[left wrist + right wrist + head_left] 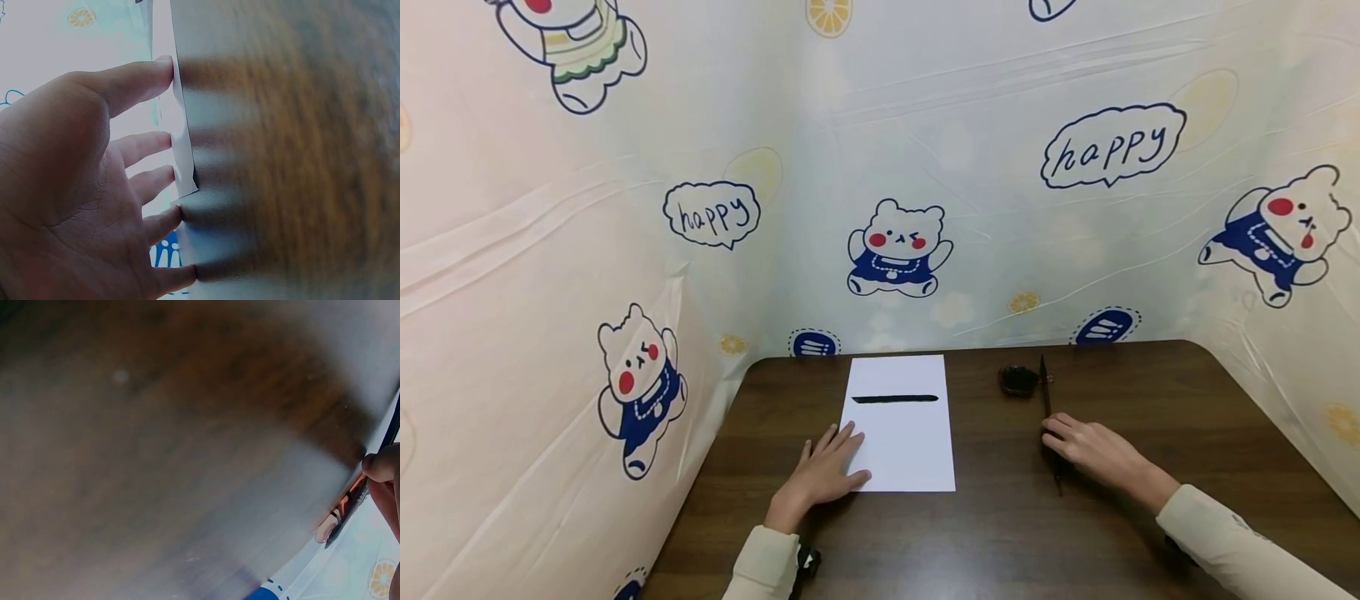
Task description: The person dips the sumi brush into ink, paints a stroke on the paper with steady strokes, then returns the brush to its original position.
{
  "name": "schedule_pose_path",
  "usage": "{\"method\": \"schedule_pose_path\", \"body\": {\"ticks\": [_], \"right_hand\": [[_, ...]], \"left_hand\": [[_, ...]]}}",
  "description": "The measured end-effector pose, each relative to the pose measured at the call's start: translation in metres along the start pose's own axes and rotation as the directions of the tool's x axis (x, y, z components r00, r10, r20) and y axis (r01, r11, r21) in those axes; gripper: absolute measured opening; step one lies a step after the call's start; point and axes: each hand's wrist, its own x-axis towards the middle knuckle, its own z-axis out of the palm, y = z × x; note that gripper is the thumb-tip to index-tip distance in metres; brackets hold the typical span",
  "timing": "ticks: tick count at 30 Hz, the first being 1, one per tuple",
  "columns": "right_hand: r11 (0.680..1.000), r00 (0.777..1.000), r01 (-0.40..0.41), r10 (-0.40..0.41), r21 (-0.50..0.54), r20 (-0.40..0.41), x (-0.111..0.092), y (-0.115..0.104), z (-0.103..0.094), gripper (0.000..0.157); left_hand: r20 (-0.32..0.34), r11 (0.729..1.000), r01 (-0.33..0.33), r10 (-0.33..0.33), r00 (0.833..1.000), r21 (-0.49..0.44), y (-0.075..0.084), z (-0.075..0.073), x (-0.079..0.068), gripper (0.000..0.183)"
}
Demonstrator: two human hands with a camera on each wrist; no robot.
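A white sheet of paper point(898, 450) lies on the table with one thick black horizontal stroke point(895, 399) across its upper part. My left hand point(823, 471) rests with spread fingers on the sheet's lower left edge. In the left wrist view, the thumb and two fingertips meet the paper point(181, 137), while the other two touch the table beside its corner. To the right of the sheet, my right hand point(1093, 450) pinches a dark writing brush point(1047, 400) at mid-shaft. Its dark tip points away from me, beside a small black ink dish point(1018, 381).
The brown wooden table point(1000, 533) has rounded far corners. A pale printed curtain point(985, 208) with bears and "happy" bubbles hangs behind the table and along both sides. A dark wrist device point(807, 561) sits at the left sleeve.
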Motion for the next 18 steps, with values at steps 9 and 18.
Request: {"method": "schedule_pose_path", "body": {"ticks": [9, 18], "right_hand": [[1.000, 1.000, -0.005, 0.005, 0.007, -0.008, -0.0007, -0.0010, -0.0012, 0.075], [1.000, 1.000, -0.011, 0.011, 0.005, -0.009, -0.0013, -0.0009, -0.0007, 0.071]], "left_hand": [[0.002, 1.000, 0.001, -0.002, 1.000, 0.005, 0.0007, -0.0004, 0.0004, 0.077], [0.000, 1.000, -0.002, 0.002, 1.000, 0.000, 0.0014, -0.0016, 0.0006, 0.076]]}}
